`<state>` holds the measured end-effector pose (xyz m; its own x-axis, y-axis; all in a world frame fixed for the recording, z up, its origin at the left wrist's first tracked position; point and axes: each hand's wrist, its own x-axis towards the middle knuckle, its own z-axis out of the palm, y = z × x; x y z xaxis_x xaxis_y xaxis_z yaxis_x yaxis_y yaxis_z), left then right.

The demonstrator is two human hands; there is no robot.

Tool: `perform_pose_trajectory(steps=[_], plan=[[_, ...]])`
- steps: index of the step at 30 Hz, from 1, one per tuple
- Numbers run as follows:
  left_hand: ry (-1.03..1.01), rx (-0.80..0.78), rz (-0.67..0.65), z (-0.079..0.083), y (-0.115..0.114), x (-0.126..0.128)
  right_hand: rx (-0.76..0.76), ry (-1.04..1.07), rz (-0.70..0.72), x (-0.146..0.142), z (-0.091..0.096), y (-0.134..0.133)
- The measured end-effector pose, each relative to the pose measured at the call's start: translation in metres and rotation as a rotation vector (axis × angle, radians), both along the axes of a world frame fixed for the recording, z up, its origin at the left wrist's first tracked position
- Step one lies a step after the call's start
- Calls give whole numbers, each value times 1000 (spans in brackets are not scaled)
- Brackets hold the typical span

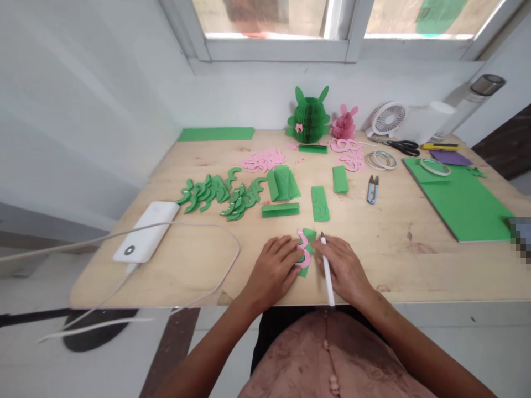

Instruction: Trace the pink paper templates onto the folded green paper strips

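My left hand [277, 268] rests on the table with its fingertips on the left edge of a curvy pink paper cutout [306, 257], holding it down. Beneath that cutout lies a folded green paper piece [309, 236], showing past it at top and bottom. My right hand [342, 268] is just right of the paper, its fingers curled and a white pen [327, 276] held in them. The pen's dark tip points away from me, and its other end reaches the table's front edge. Just beyond lies a green paper strip [319, 203] with curved lines drawn on it.
Green cutouts [203, 193], folded green papers [282, 183] and pink cutouts [264, 160] lie farther back. Snips [373, 189], tape rolls [384, 160], scissors [400, 146] and green sheets [460, 204] are on the right. A white power bank [147, 232] with a cable sits left. Paper figures [309, 119] stand behind.
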<state>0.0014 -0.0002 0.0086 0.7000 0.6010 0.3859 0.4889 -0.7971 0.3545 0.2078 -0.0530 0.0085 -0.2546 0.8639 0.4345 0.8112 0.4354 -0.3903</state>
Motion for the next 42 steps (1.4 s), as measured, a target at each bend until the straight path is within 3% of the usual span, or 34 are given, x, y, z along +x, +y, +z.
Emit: perform_pose_trajectory(steps=[11,18,25,33,42], plan=[[46,25,-57,6,3,0,2,-1,1,-1,-2,-2],[49,45,-17,7,7,-2,14,4,4,-1,-3,-1],[91,124,-33,10,-1,3,1,10,9,-1,-3,-1],[42,256,-25,1,-3,10,-2,-3,-1,-2,-4,-1],[-209,54,74,2,-6,4,33,-29,-9,-3,-2,-3]])
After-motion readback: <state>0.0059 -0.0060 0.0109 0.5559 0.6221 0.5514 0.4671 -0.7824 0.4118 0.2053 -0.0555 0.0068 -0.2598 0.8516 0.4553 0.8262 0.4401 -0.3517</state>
